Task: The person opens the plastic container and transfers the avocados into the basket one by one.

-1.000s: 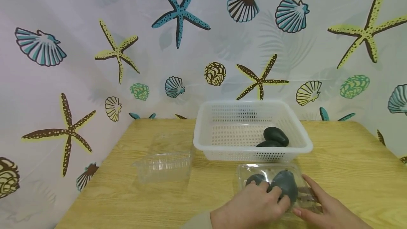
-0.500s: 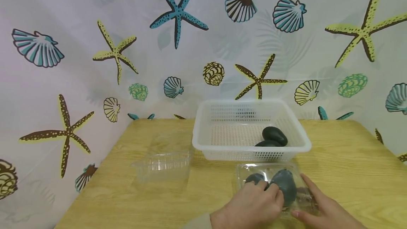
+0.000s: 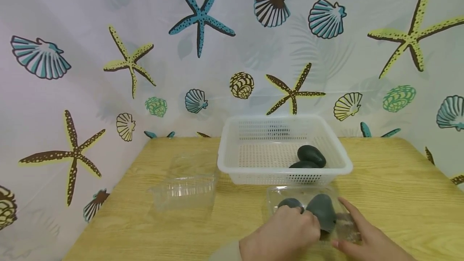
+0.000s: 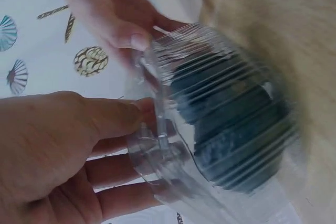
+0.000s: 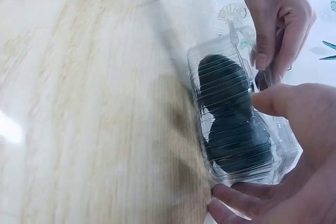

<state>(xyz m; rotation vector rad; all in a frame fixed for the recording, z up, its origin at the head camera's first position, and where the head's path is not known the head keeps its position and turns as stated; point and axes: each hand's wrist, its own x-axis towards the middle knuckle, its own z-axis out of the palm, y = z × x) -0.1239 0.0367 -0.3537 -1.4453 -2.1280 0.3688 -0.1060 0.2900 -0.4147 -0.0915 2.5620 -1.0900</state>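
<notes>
A clear plastic clamshell box (image 3: 277, 190) stands tilted on the table, with two dark green avocados (image 3: 322, 212) side by side in it. My left hand (image 3: 284, 228) pinches its near rim, the thumb on one side and the fingers on the other, as the left wrist view shows. My right hand (image 3: 373, 235) holds the box's right end, thumb at the front edge (image 5: 254, 98) and fingers along the side. In the head view the left hand covers part of the smaller-looking avocado (image 3: 290, 203).
Behind the box stands a white perforated basket (image 3: 282, 170) with two more avocados (image 3: 311, 156) at its right end. Another clear clamshell (image 3: 186, 190) lies opened out on the left of the wooden table (image 3: 145, 228). A shell-print cloth (image 3: 217, 51) hangs behind.
My left fingers have drawn in from over the avocados and curled toward the box's near rim. The right hand keeps its hold on the right end.
</notes>
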